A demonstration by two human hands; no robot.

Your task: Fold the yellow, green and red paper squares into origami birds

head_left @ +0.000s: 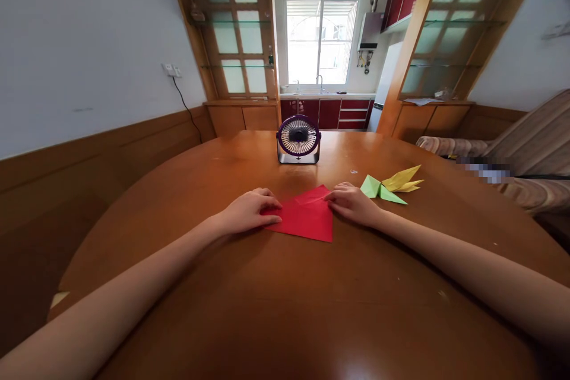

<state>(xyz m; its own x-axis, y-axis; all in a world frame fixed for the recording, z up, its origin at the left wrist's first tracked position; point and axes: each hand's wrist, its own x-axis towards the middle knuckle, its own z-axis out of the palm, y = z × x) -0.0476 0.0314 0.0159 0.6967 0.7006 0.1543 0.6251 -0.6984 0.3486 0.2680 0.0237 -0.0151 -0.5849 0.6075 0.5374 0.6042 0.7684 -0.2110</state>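
Observation:
A sheet of red paper (307,219) lies on the wooden table with creases and a folded-looking area near its top corner. My left hand (252,211) rests on the paper's left end, thumb and fingers apart, with red showing between them. At the upper right edge, my right hand (351,203) has its fingers curled together on the paper, their tips pinching its border. Part of the left end is covered by my left hand. Just beyond my right hand lies an origami piece with light green (378,190) and yellow (405,180) folded parts.
A small purple-rimmed desk fan (298,138) stands behind the paper on the round wooden table (276,309). To the right is a striped sofa (529,151). Glass-shelved cabinets (240,24) flank the kitchen opening at the back.

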